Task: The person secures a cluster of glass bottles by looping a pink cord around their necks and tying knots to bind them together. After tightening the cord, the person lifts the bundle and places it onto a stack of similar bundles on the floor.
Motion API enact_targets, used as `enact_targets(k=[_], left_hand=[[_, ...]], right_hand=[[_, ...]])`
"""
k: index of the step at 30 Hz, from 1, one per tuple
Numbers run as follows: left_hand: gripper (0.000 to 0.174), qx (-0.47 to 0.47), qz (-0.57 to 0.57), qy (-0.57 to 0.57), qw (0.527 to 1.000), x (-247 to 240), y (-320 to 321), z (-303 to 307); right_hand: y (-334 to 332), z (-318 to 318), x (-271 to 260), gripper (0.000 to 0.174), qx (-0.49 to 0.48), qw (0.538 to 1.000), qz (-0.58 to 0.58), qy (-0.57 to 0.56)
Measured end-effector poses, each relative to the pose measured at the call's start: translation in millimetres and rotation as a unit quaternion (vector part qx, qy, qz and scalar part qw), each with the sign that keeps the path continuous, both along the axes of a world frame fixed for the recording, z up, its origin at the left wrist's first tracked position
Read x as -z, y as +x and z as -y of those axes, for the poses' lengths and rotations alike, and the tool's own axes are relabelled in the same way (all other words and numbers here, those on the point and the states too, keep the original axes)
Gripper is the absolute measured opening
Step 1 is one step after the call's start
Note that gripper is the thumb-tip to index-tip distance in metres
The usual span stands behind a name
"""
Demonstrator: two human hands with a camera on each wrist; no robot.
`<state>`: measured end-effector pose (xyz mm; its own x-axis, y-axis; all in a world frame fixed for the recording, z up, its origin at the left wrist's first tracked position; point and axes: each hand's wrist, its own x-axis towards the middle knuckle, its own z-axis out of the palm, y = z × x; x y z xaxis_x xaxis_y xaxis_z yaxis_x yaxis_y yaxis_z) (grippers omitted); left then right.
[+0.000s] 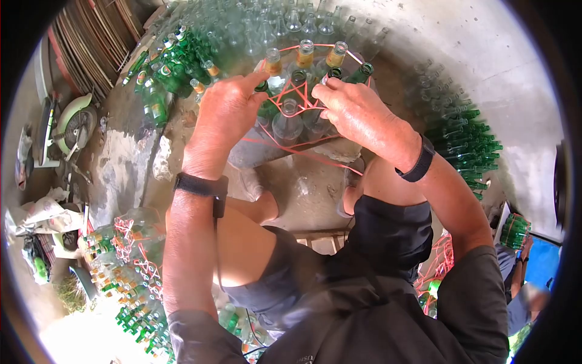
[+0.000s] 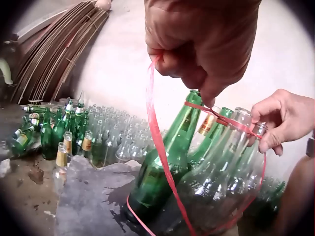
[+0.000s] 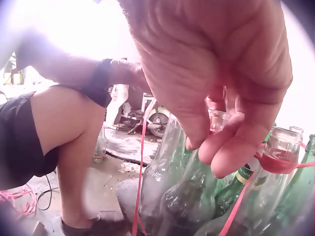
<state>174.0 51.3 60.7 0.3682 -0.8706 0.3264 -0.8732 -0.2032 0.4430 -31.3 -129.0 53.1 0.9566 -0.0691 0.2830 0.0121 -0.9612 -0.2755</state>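
At twelve o'clock, bottles (image 1: 287,128) look slippery and breakable; necks suit gripping. The left hand (image 1: 229,109) pinches soft-looking twine (image 2: 155,123) at eleven, the right hand (image 1: 357,109) a bottle neck (image 2: 261,127) at one.

Person, seen from own head camera. Shirt (image 1: 357,324): dark charcoal, slightly sheeny. Small pale lettering (image 1: 306,359) on front, cut by lower frame edge; not readable in full. Left sleeve (image 1: 200,333) and right sleeve (image 1: 476,297) short, same dark cloth, plain straight hems near elbows. Forearms bare below. Left wristband (image 1: 197,185): wide, black, fabric-looking; dark blocky unit (image 1: 220,197) at its inner side, thin dark cord (image 1: 217,242) trailing from it. Right wristband (image 1: 419,161): black, similar width. Left hand (image 1: 227,112) and right hand (image 1: 361,112) ungloved. Shorts (image 1: 391,236): black to dark grey, loose, creased, ending above bare knees. Footwear (image 1: 247,182) partly hidden; style unclear.
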Motion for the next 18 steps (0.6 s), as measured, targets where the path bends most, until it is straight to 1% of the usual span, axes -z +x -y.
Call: enact_targets(k=[2,3,5,6,8,10,12,14,15,18], left_hand=[[0.039,0.011,0.008,0.021,1.000,-3.9,4.3,1.1],[0.038,0.023,0.006,0.023,0.999,-4.4,6.5,1.4],[0.037,0.036,0.002,0.025,0.999,-4.9,10.1,3.6],[0.035,0.048,0.011,0.024,0.998,-6.1,11.4,4.5],[0.034,0.058,0.020,0.023,0.998,-8.5,12.8,4.6],[0.033,0.060,-0.012,0.041,0.997,-12.9,12.3,5.2],[0.032,0.068,-0.006,0.030,0.997,-10.6,12.5,4.6],[0.031,0.076,-0.003,0.022,0.997,-6.9,11.3,2.0],[0.027,0.077,-0.009,0.023,0.997,-5.6,8.0,0.5],[0.022,0.080,-0.029,0.021,0.996,-3.5,-11.1,-4.3]], right_hand=[[-0.2,0.9,6.3,0.031,0.000,0.999,-0.016,-0.052],[-0.2,-0.9,4.2,0.031,0.001,0.998,-0.016,-0.053],[-0.2,-7.1,-1.9,0.029,0.059,0.995,-0.072,-0.035],[0.2,-5.5,0.8,0.029,0.059,0.995,-0.072,-0.035],[1.2,-0.4,7.7,0.029,0.010,0.998,-0.014,-0.060],[2.8,-0.9,6.6,0.028,0.006,0.998,-0.010,-0.056],[2.3,1.0,4.5,0.026,0.003,0.999,-0.008,-0.049],[1.9,7.1,-2.7,0.024,-0.001,0.998,-0.044,-0.055],[2.2,7.6,-9.9,0.024,0.018,0.995,-0.090,-0.046],[4.7,23.7,-11.8,0.025,-0.005,0.992,-0.098,-0.073]])
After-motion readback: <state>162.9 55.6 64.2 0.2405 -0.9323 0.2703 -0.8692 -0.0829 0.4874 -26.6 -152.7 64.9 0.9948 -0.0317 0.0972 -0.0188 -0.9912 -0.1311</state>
